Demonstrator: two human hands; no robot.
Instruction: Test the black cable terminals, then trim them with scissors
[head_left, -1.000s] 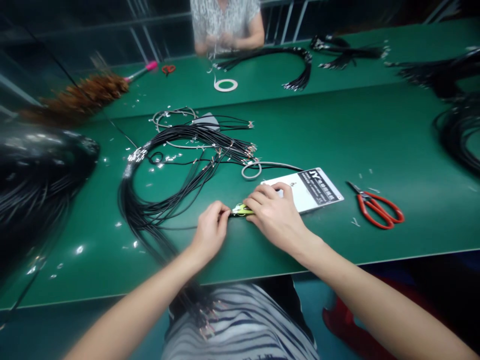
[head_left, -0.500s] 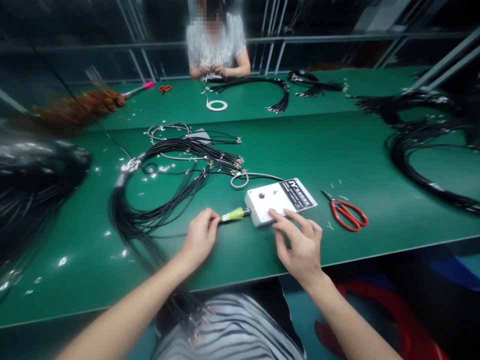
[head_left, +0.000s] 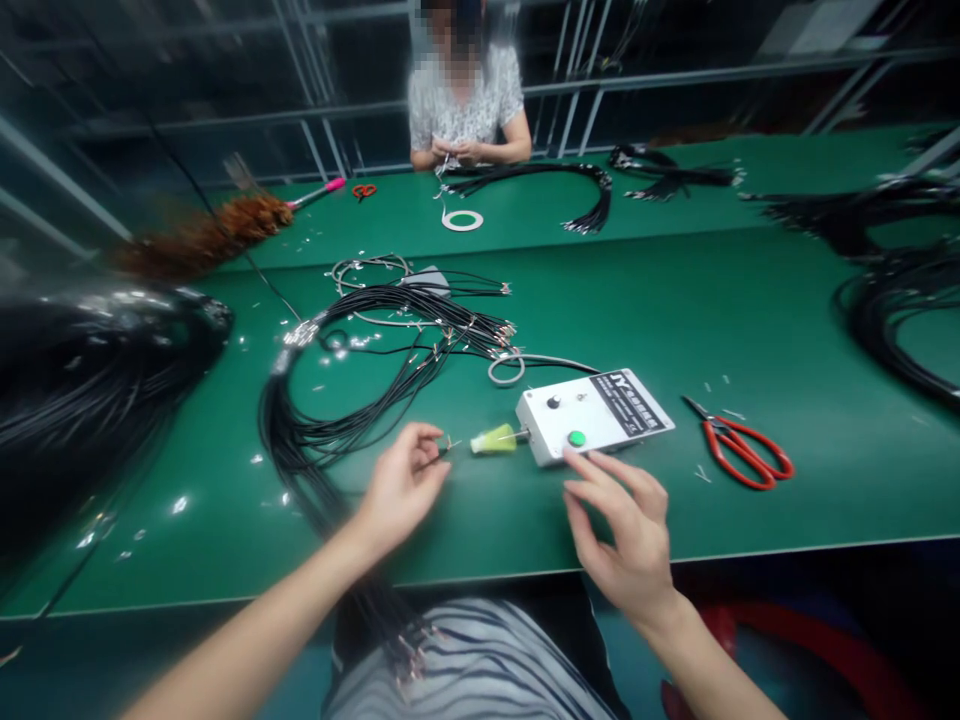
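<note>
My left hand (head_left: 405, 480) pinches a thin black cable (head_left: 437, 455) whose stripped end points right. A small gap separates that end from the yellow-green cone tip (head_left: 495, 440) on the shaft of a white control box (head_left: 559, 415). The box has a black knob, a small switch, a green button (head_left: 576, 439) and a black printed label. My right hand (head_left: 626, 530) is held open at the front edge of the box, fingers apart, its index fingertip just below the button. Left of the box curves a bundle of black cables (head_left: 300, 420) with bare copper ends.
Red-handled scissors (head_left: 750, 455) lie right of the box, among wire scraps. Another cable pile (head_left: 97, 370) stands at far left, and more coils (head_left: 892, 300) lie at right. Across the table a co-worker (head_left: 469, 110) handles white tape near a tape roll (head_left: 462, 220). A brush (head_left: 225, 230) lies back left.
My left hand has drawn the cable end back from the cone tip. My right fingers have come off the button, now visible. The whole view has shifted slightly.
</note>
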